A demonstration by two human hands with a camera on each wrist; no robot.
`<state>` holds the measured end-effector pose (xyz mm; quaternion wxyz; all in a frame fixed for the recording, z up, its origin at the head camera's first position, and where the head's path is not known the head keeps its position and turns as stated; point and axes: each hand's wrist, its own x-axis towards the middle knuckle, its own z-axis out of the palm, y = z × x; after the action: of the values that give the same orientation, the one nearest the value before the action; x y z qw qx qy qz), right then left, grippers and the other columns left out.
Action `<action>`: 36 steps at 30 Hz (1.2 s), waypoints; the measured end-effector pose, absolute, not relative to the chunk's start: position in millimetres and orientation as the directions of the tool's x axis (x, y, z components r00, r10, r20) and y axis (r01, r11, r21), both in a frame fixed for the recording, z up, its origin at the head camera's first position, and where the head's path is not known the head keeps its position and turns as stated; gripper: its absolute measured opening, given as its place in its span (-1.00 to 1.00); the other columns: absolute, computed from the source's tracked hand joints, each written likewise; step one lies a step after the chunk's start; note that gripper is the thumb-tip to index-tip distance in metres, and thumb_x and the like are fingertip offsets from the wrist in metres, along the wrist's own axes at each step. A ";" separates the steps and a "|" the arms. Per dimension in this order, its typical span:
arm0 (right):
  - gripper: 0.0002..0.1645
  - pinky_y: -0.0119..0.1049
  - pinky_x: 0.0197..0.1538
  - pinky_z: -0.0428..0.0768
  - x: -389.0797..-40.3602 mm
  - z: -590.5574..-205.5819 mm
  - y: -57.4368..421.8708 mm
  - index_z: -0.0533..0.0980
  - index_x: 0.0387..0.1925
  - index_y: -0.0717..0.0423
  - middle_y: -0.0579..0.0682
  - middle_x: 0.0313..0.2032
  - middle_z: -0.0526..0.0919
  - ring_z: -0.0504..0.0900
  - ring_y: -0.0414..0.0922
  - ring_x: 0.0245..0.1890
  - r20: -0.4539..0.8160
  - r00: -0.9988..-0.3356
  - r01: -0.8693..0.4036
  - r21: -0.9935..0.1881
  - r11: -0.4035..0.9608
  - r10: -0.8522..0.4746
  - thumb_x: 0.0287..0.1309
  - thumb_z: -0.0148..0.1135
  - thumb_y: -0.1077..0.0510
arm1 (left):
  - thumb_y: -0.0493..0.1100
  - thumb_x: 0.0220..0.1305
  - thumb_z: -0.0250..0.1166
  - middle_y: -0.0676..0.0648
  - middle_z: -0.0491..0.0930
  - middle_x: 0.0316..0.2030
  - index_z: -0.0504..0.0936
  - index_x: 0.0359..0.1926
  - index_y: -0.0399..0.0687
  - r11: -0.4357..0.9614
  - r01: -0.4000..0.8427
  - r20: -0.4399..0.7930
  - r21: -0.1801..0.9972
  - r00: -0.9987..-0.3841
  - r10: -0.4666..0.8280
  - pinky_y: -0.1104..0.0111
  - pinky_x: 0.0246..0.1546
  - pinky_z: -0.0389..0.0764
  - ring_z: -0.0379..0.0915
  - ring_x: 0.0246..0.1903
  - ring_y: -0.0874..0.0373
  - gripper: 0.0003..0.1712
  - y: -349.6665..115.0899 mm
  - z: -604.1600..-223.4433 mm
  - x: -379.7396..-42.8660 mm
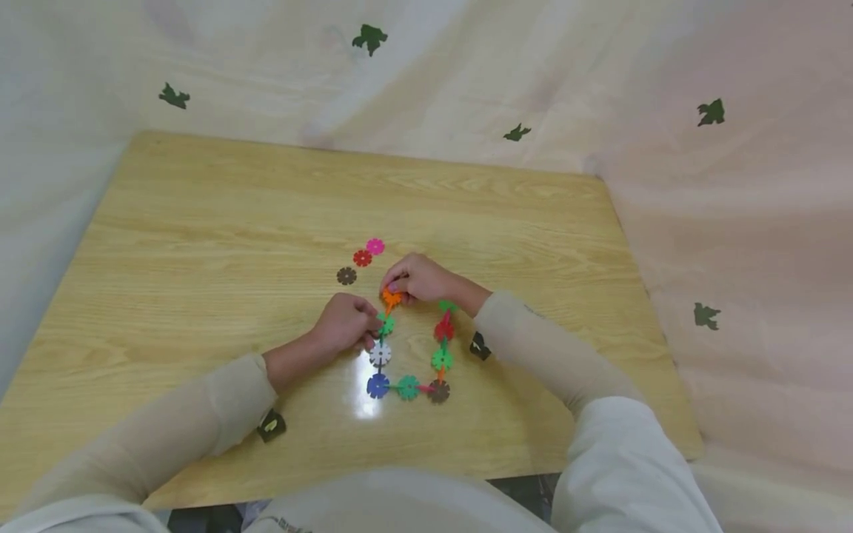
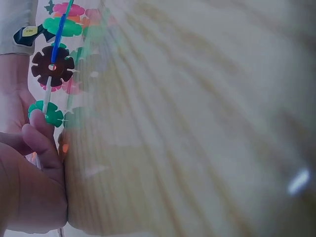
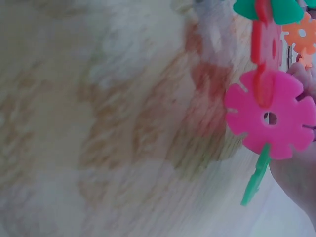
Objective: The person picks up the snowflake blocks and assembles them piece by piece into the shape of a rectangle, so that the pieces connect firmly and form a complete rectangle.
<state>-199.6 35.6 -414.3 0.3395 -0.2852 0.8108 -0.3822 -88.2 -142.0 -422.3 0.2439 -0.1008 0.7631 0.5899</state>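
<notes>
Notched, flower-shaped plastic discs are joined edge to edge in a U-shaped chain on the table. My right hand (image 1: 423,280) pinches the orange disc (image 1: 392,297) at the chain's upper left end. Just below, my left hand (image 1: 343,322) holds the green disc (image 1: 387,324) at its edge. A white disc (image 1: 380,354), a blue disc (image 1: 378,386) and a brown disc (image 1: 439,391) follow along the chain. Its right side rises through a red disc (image 1: 443,330) to a green end piece, partly behind my right wrist. A pink disc (image 3: 291,118) shows large in the right wrist view.
Loose pink (image 1: 376,246), red (image 1: 363,258) and brown (image 1: 346,276) discs lie in a slanting row beyond my hands. The wooden table (image 1: 200,222) is bordered by a pale curtain (image 1: 440,74) with green leaf shapes. Dark wrist devices (image 1: 272,426) hang under both forearms.
</notes>
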 end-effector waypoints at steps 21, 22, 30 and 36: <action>-0.84 -0.37 -0.47 0.63 -192.1 -413.8 46.2 0.68 -0.16 0.31 0.05 -0.49 0.68 0.56 -0.14 -0.60 -0.286 -0.636 -0.151 -0.865 0.478 -0.717 0.39 0.20 0.32 | -0.38 0.23 0.29 -0.16 0.65 -0.55 0.62 -0.25 -0.39 0.268 -0.436 -0.474 0.859 -0.875 0.097 0.46 -0.75 0.51 0.51 -0.73 0.16 -0.90 -139.7 -423.2 -87.2; -0.84 -0.38 -0.48 0.62 -192.0 -414.5 45.9 0.68 -0.17 0.31 0.05 -0.49 0.68 0.56 -0.15 -0.60 -0.283 -0.635 -0.157 -0.863 0.479 -0.718 0.39 0.19 0.32 | -0.38 0.22 0.29 -0.16 0.65 -0.56 0.62 -0.25 -0.39 0.268 -0.434 -0.472 0.860 -0.876 0.099 0.46 -0.75 0.51 0.50 -0.73 0.16 -0.90 -139.4 -423.8 -87.0; -0.84 -0.40 -0.52 0.59 -192.9 -417.8 43.6 0.66 -0.20 0.33 0.04 -0.55 0.65 0.54 -0.17 -0.63 -0.304 -0.622 -0.149 -0.859 0.490 -0.722 0.40 0.17 0.35 | -0.38 0.20 0.29 -0.16 0.62 -0.60 0.61 -0.28 -0.39 0.291 -0.379 -0.424 0.878 -0.900 0.106 0.44 -0.73 0.55 0.48 -0.73 0.16 -0.91 -137.9 -425.2 -84.3; -0.83 -0.35 -0.50 0.65 -194.4 -417.8 41.9 0.63 -0.20 0.31 0.07 -0.48 0.63 0.60 -0.14 -0.58 -0.297 -0.663 -0.143 -0.851 0.506 -0.687 0.42 0.10 0.38 | -0.37 0.18 0.30 -0.12 0.55 -0.68 0.60 -0.32 -0.34 0.308 -0.335 -0.386 0.890 -0.915 0.119 0.44 -0.72 0.54 0.44 -0.74 0.16 -0.93 -138.7 -426.4 -82.1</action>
<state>-194.4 41.9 -417.8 0.3198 -0.2573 0.8066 -0.4252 -82.1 -138.7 -426.4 0.1943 -0.0689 0.7851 0.5841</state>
